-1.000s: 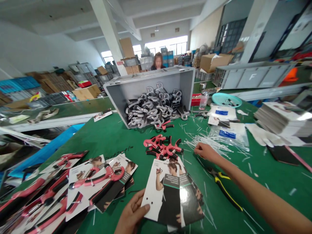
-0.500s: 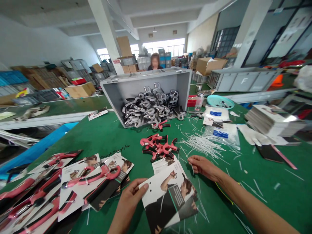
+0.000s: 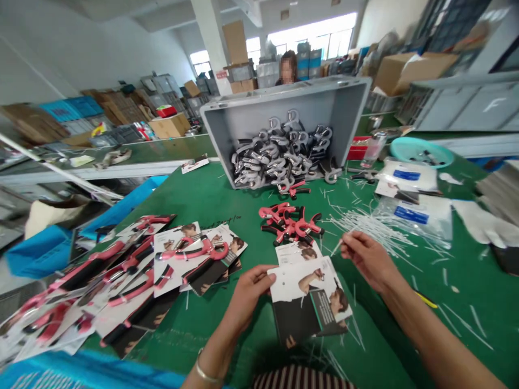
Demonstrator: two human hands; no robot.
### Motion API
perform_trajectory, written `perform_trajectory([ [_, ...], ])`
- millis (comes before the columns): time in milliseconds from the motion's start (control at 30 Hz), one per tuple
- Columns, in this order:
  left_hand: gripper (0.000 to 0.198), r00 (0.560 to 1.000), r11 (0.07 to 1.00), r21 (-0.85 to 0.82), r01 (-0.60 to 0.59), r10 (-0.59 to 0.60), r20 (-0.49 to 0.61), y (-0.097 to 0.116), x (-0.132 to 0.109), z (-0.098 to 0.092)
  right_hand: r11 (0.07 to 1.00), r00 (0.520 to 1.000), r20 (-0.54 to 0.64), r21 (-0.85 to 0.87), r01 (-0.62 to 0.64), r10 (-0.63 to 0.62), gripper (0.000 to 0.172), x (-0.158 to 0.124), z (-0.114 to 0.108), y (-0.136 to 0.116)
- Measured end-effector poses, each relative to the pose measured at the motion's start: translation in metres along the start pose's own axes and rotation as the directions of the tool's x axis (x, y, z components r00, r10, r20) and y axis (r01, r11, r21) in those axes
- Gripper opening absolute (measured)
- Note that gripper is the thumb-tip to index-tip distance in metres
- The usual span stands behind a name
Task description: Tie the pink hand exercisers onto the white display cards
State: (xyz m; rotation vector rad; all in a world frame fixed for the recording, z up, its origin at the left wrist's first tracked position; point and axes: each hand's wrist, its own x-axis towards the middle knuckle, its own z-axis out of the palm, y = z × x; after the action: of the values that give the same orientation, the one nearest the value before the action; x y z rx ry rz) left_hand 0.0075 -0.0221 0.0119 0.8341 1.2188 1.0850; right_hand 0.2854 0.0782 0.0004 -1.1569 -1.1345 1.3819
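Observation:
My left hand (image 3: pixel 251 289) grips the left edge of a printed backing card (image 3: pixel 310 302), held just above the green table (image 3: pixel 211 194); another card (image 3: pixel 298 252) lies under it. My right hand (image 3: pixel 365 256) pinches a thin white plastic tie (image 3: pixel 336 247) just right of the card's top corner. A small heap of pink and black hand grippers (image 3: pixel 290 222) lies beyond the cards. A loose pile of white ties (image 3: pixel 377 229) spreads to the right of that heap.
A tilted grey crate (image 3: pixel 348 116) full of grey grippers (image 3: pixel 279 156) stands at the back. Carded pink grippers (image 3: pixel 133 265) cover the table's left. Clear bags (image 3: pixel 417 213), a teal bowl (image 3: pixel 421 151) and yellow-handled pliers (image 3: pixel 425 300) are on the right. A person (image 3: pixel 287 67) sits behind the crate.
The view has swung left. My right hand came back from the tie pile to the card's top corner with a tie. My left hand lifted and turned the card.

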Motion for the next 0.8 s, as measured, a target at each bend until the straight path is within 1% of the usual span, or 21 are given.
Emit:
perform_trajectory([
  [33, 0.035, 1.0, 1.0, 0.001, 0.001, -0.001, 0.01, 0.0, 0.001, 0.003, 1.0, 0.999, 0.042, -0.007, 0.03, -0.029, 0.026, -0.009, 0.011, -0.006],
  [67, 0.035, 1.0, 1.0, 0.002, 0.0, 0.0, 0.015, 0.0, 0.002, 0.006, 0.996, 0.994, 0.082, -0.049, 0.074, -0.07, 0.023, -0.019, 0.021, -0.011],
  [133, 0.034, 1.0, 1.0, 0.003, -0.003, 0.002, 0.021, -0.001, 0.004, 0.01, 0.958, 0.974, 0.125, -0.192, 0.213, -0.191, 0.018, -0.038, 0.041, -0.017],
  [233, 0.033, 0.999, 1.0, 0.008, -0.014, 0.014, 0.042, -0.001, 0.004, 0.014, 0.807, 0.895, 0.181, -0.387, 0.447, -0.409, 0.013, -0.056, 0.06, -0.015],
  [267, 0.033, 0.999, 1.0, 0.009, -0.016, 0.015, 0.051, -0.001, 0.004, 0.014, 0.757, 0.867, 0.202, -0.425, 0.496, -0.455, 0.012, -0.059, 0.063, -0.013],
  [333, 0.032, 0.998, 1.0, 0.005, -0.017, 0.017, 0.063, -0.002, 0.004, 0.014, 0.696, 0.835, 0.238, -0.464, 0.547, -0.497, 0.01, -0.06, 0.065, -0.007],
  [433, 0.033, 0.999, 1.0, -0.001, -0.02, 0.021, 0.05, -0.004, 0.005, 0.015, 0.652, 0.807, 0.297, -0.479, 0.588, -0.51, 0.008, -0.059, 0.065, 0.002],
  [533, 0.034, 0.999, 1.0, 0.015, -0.022, 0.021, 0.027, -0.005, 0.007, 0.014, 0.624, 0.773, 0.378, -0.457, 0.634, -0.509, 0.012, -0.056, 0.065, 0.01],
  [633, 0.037, 0.999, 0.997, 0.067, -0.037, 0.036, 0.029, -0.001, 0.005, 0.016, 0.615, 0.742, 0.456, -0.421, 0.667, -0.492, 0.015, -0.054, 0.064, 0.009],
  [700, 0.039, 0.999, 0.991, 0.13, -0.025, 0.021, 0.038, 0.006, 0.001, 0.023, 0.605, 0.737, 0.484, -0.431, 0.67, -0.471, 0.013, -0.055, 0.064, 0.002],
  [733, 0.041, 1.0, 0.984, 0.176, -0.002, -0.002, 0.024, 0.01, -0.001, 0.027, 0.601, 0.747, 0.494, -0.453, 0.658, -0.445, 0.01, -0.056, 0.064, -0.001],
  [767, 0.042, 1.0, 0.973, 0.229, 0.013, -0.012, -0.007, 0.014, -0.001, 0.032, 0.621, 0.758, 0.5, -0.451, 0.641, -0.42, 0.009, -0.054, 0.064, -0.002],
  [800, 0.042, 0.995, 0.964, 0.266, -0.006, 0.032, -0.091, 0.017, 0.0, 0.037, 0.663, 0.763, 0.53, -0.424, 0.616, -0.37, 0.008, -0.051, 0.063, -0.001],
])
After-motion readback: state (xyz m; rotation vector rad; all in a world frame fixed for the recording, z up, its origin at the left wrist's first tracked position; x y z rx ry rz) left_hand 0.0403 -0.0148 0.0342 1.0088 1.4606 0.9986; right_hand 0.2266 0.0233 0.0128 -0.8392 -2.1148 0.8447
